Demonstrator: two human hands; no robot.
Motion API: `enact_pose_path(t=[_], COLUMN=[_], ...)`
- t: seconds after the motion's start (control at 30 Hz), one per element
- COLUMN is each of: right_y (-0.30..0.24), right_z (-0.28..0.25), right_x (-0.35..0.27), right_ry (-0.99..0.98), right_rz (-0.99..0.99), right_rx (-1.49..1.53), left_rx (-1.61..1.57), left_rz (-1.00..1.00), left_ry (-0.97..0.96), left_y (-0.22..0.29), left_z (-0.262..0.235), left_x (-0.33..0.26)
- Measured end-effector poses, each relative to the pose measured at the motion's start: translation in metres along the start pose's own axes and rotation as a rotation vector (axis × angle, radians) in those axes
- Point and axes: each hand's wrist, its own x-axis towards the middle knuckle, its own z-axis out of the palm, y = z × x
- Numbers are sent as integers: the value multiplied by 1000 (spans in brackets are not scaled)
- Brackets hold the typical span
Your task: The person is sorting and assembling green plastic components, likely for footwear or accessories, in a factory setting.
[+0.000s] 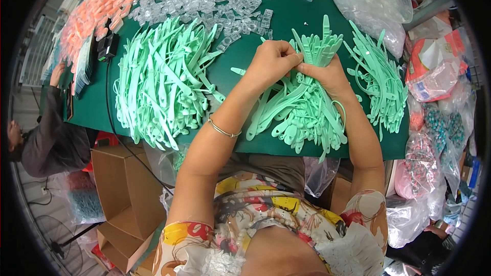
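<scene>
Head view: around half past one, the right hand point(330, 76) has fingers clamped on a mint-green strap bundle point(318, 48); the left hand point(273, 61) pinches its fingertips together alongside. Ten o'clock holds a strap pile point(163, 82).

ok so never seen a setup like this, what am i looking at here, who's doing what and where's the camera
There's no machine here: the grip is just a person's bare left hand and right hand. The single picture comes from a wide fisheye camera on their head, looking down, so straight edges bend near the rim.

The right hand clasps a bunch of mint-green strips. The left hand's fingers curl in beside the right thumb; what their tips pinch is hidden.

On the dark green table lie a big pile of similar strips to the left, a smaller pile to the right, and clear plastic pieces and orange pieces towards the far side.
</scene>
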Motion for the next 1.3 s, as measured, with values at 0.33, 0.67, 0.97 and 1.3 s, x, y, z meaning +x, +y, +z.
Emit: enact_pose_path(t=[0.33, 0.67, 0.97, 1.3], right_y=[-8, -8, -7, -6], right_z=[-2, 1, -4, -5], right_x=[4, 1, 1, 2], right_ry=[-50, -16, 20, -4], right_rz=[64, 65, 124, 144], right_rx=[2, -46, 145, 131], left_rx=[-168, -307, 348, 930], left_rz=[131, 104, 332, 395], left_ry=[-16, 2, 390, 427], left_y=[-8, -13, -29, -35], left_z=[-3, -9, -21, -25], left_x=[-1, 5, 22, 32])
